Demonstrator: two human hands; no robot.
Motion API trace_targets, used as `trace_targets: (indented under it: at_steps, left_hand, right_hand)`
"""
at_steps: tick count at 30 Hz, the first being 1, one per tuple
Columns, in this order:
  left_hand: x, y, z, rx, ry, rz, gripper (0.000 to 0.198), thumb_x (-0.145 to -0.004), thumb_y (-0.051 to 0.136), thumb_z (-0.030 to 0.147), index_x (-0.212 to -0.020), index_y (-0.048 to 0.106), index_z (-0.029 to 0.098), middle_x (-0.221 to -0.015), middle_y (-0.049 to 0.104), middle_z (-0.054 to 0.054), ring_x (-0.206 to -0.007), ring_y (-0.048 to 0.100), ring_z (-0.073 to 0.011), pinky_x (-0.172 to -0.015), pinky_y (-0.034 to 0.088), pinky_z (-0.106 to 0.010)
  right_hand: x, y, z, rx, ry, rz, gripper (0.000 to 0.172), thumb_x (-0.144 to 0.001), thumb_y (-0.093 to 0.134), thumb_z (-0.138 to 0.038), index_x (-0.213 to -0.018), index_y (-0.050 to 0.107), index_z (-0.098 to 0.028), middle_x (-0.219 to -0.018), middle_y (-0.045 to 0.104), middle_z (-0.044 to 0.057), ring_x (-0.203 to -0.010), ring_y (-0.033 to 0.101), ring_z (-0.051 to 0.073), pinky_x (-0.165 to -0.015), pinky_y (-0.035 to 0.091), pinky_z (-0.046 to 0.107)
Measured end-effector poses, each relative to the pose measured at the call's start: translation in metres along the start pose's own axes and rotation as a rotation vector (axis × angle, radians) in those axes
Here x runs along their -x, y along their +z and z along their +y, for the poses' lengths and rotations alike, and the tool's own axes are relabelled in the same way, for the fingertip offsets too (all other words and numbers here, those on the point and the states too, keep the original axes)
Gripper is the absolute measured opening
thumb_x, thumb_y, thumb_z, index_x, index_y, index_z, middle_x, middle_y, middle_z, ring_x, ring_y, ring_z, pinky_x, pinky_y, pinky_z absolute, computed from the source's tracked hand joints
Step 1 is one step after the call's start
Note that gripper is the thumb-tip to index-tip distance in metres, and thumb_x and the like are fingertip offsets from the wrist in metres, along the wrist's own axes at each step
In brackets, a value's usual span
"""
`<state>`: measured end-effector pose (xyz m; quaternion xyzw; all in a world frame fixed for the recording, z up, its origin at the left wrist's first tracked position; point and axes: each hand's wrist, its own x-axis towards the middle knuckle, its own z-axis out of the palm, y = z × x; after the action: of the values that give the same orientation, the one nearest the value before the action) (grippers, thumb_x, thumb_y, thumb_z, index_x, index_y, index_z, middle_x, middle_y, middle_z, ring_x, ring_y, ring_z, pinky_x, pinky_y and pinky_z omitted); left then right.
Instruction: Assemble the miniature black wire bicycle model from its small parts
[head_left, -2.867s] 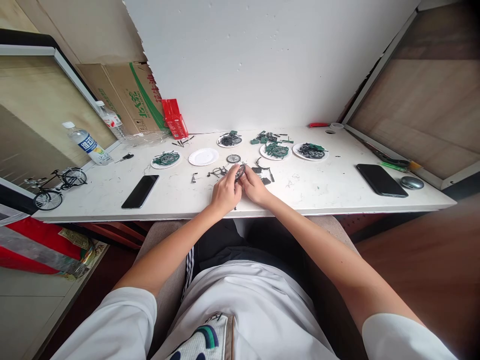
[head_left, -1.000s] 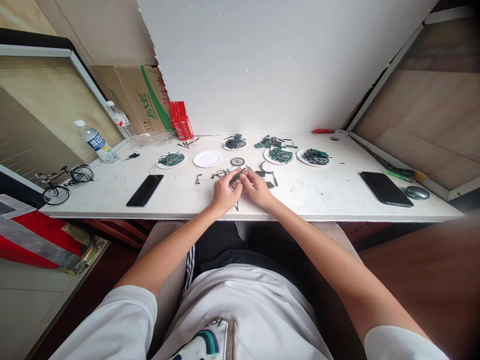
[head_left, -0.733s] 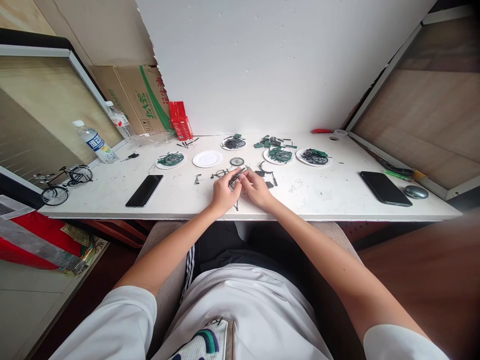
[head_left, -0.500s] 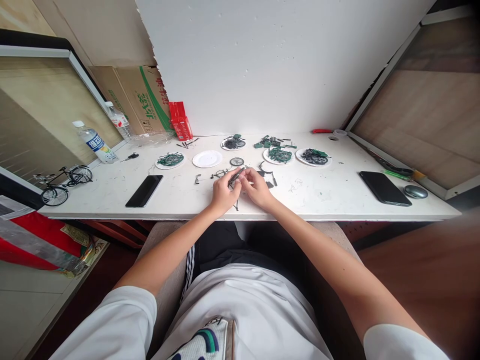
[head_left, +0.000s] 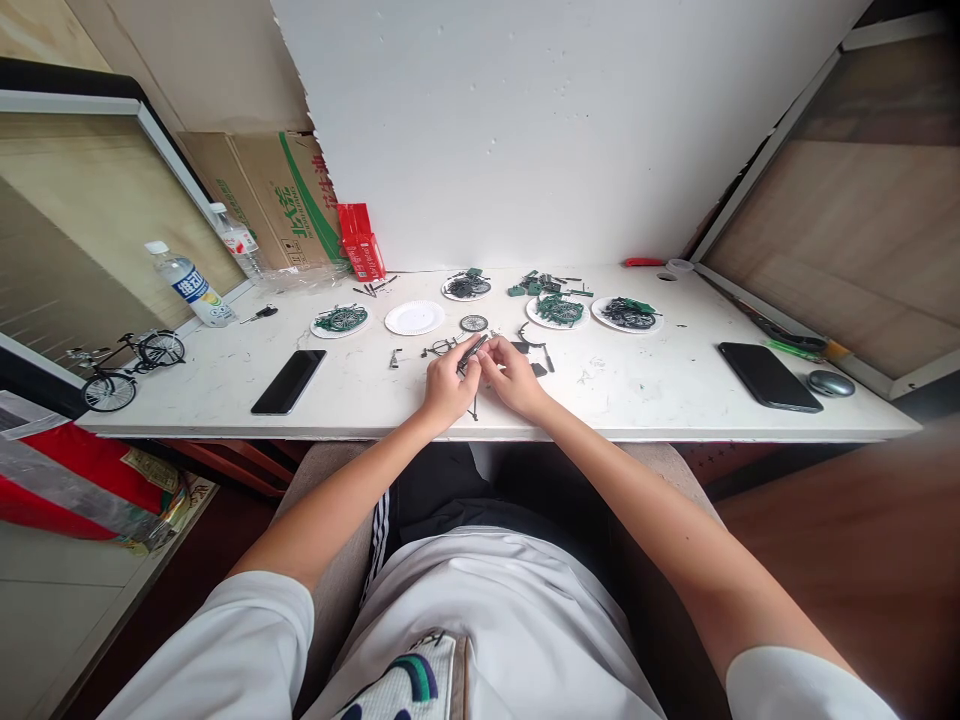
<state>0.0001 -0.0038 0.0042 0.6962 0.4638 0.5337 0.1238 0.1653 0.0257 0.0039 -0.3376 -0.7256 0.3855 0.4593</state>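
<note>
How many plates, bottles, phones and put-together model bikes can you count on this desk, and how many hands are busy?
Paper plates: 5
Bottles: 2
Phones: 2
Assembled model bike: 1
Hands on a dark part: 2 (left hand, right hand)
Total: 12

Held piece [head_left: 472, 351] is blackish, loose wheel [head_left: 474, 323] has a black tyre, and the model bike [head_left: 133, 356] is mostly black too. Counter [head_left: 637, 385] is white with dark scuffs, paper plates [head_left: 415, 318] are plain white. Part piles [head_left: 630, 313] are dark green, black or both. Cardboard box [head_left: 255, 195] is brown with a green stripe plus green and red lettering, packet [head_left: 361, 242] is bright red. Trousers [head_left: 431, 490] are black with white stripes, shirt [head_left: 510, 600] is mostly white.
</note>
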Motion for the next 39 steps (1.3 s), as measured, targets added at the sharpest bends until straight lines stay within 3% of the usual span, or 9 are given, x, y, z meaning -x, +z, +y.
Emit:
trace_targets:
  at_steps: [18,39]
  left_hand:
    - [-0.0001,0.0004,0.0012,-0.027,0.012,-0.001,0.043,-0.106,0.055,0.023,-0.143,0.074,0.016,-0.141,0.079,-0.014,-0.132,0.076,-0.0288,-0.117,0.060,-0.043]
    - [-0.0012,0.0013,-0.0021,-0.057,-0.027,-0.011,0.042,-0.103,0.056,0.020,-0.140,0.076,0.019,-0.140,0.080,-0.011,-0.132,0.076,-0.0285,-0.117,0.060,-0.043]
  right_hand:
    - [0.0001,0.0007,0.0033,0.063,-0.036,-0.003,0.035,-0.109,0.055,-0.061,-0.113,0.055,-0.026,-0.092,0.068,0.004,-0.082,0.064,0.023,-0.071,0.052,0.036]
    - [0.0012,0.0020,0.0017,0.120,-0.063,0.017,0.023,-0.108,0.057,-0.050,-0.106,0.053,-0.027,-0.092,0.071,0.004,-0.082,0.066,0.022,-0.070,0.048,0.035]
